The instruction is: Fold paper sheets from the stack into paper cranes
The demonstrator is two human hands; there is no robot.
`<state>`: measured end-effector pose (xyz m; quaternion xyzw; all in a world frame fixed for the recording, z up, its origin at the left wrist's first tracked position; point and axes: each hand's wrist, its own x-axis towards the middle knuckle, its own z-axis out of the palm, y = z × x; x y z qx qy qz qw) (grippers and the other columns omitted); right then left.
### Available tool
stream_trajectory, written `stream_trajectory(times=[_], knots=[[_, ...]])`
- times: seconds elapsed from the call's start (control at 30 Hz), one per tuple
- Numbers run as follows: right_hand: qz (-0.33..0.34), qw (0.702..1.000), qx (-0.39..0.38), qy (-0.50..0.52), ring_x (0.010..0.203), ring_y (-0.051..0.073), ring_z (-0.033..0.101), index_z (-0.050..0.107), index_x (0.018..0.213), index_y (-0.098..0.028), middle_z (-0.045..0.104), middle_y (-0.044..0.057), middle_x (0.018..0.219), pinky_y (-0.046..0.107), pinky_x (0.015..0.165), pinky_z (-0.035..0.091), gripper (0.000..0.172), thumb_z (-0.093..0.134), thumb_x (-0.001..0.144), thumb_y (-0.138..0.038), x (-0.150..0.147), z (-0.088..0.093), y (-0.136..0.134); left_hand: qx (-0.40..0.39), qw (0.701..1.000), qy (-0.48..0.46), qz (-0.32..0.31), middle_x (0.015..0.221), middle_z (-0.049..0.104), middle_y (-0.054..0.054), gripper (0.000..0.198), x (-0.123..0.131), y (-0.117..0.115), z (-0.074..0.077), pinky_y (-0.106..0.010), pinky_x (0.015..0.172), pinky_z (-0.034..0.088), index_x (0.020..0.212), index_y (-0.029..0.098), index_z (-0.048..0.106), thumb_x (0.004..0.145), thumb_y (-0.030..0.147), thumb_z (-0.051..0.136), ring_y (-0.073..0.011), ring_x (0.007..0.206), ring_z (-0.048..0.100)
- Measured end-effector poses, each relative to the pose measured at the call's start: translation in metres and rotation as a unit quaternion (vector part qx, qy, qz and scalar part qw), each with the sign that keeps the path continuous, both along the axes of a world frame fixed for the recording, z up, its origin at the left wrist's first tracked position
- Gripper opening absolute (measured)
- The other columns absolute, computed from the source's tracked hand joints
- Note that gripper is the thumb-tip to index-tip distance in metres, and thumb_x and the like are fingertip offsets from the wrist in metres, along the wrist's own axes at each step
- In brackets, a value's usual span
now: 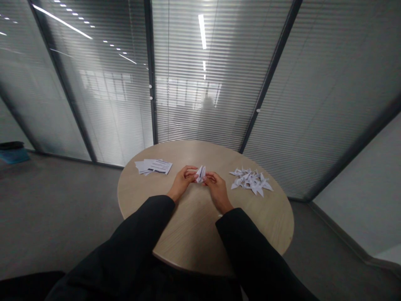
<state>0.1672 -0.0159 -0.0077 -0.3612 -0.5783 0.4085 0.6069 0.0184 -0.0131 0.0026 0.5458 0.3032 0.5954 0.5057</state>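
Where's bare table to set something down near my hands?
Bare wood of the round table lies nearer you, below your left hand and right hand, and along the far edge between the printed sheets and paper cranes. It's crowded at the cranes and the folded paper between your hands.

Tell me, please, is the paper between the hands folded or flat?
Folded: the paper shows creased, pointed flaps between the left hand and right hand.

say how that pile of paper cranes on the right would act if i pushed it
The pile of folded paper cranes looks light for its size, being thin white paper, so a push would probably scatter it. The pointed wings look easily bent. The loose, overlapping pieces seem likely to slide apart on the smooth wooden table.
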Motion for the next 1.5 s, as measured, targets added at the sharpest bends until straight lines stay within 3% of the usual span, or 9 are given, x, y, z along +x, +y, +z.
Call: stream_trajectory(times=[0.3, 0.57, 0.77, 1.0, 1.5], knots=[[0.022, 0.999, 0.001, -0.045, 0.066, 0.017, 0.061, 0.060, 0.078, -0.019, 0.064, 0.002, 0.071, 0.030, 0.064, 0.049, 0.026, 0.062, 0.074, -0.044, -0.002, 0.005, -0.006, 0.023, 0.995, 0.096, 0.013, 0.073, 0.063, -0.003, 0.034, 0.001, 0.003, -0.005, -0.025, 0.063, 0.043, 0.086, 0.012, 0.064, 0.071, 0.043, 0.064, -0.0134, 0.067, 0.055], [0.006, 0.990, 0.029, -0.140, 0.063, 0.015, 0.056, 0.051, 0.075, -0.022, 0.057, -0.002, 0.067, 0.026, 0.059, 0.044, 0.028, 0.048, 0.082, -0.049, -0.006, 0.005, -0.011, 0.058, 0.985, 0.163, 0.007, 0.069, 0.051, 0.001, 0.027, 0.002, 0.004, -0.009, -0.024, 0.060, 0.039, 0.079, 0.016, 0.052, 0.078, 0.043, 0.051, -0.0119, 0.063, 0.048], [0.006, 0.974, 0.055, -0.218, 0.060, 0.015, 0.050, 0.045, 0.073, -0.022, 0.050, -0.004, 0.062, 0.025, 0.057, 0.038, 0.030, 0.039, 0.087, -0.048, -0.007, 0.005, -0.015, 0.088, 0.963, 0.249, 0.045, 0.065, 0.043, 0.003, 0.034, 0.003, -0.009, -0.003, -0.026, 0.062, 0.036, 0.074, 0.020, 0.042, 0.088, 0.050, 0.034, -0.0126, 0.063, 0.043], [-0.011, 0.972, 0.061, -0.227, 0.057, 0.016, 0.048, 0.039, 0.071, -0.024, 0.047, -0.003, 0.059, 0.026, 0.055, 0.034, 0.033, 0.031, 0.090, -0.050, -0.011, 0.002, -0.020, 0.115, 0.950, 0.284, 0.058, 0.062, 0.043, 0.003, 0.036, 0.006, -0.015, -0.002, -0.027, 0.059, 0.034, 0.075, 0.021, 0.039, 0.088, 0.054, 0.030, -0.0133, 0.059, 0.043], [-0.068, 0.965, 0.063, -0.243, 0.053, 0.016, 0.047, 0.038, 0.074, -0.025, 0.046, -0.004, 0.057, 0.026, 0.051, 0.030, 0.028, 0.028, 0.092, -0.044, -0.019, -0.002, -0.020, 0.136, 0.928, 0.320, 0.134, 0.058, 0.043, 0.004, 0.023, 0.008, -0.016, -0.002, -0.026, 0.058, 0.030, 0.074, 0.022, 0.040, 0.091, 0.037, 0.033, -0.0138, 0.054, 0.043]])
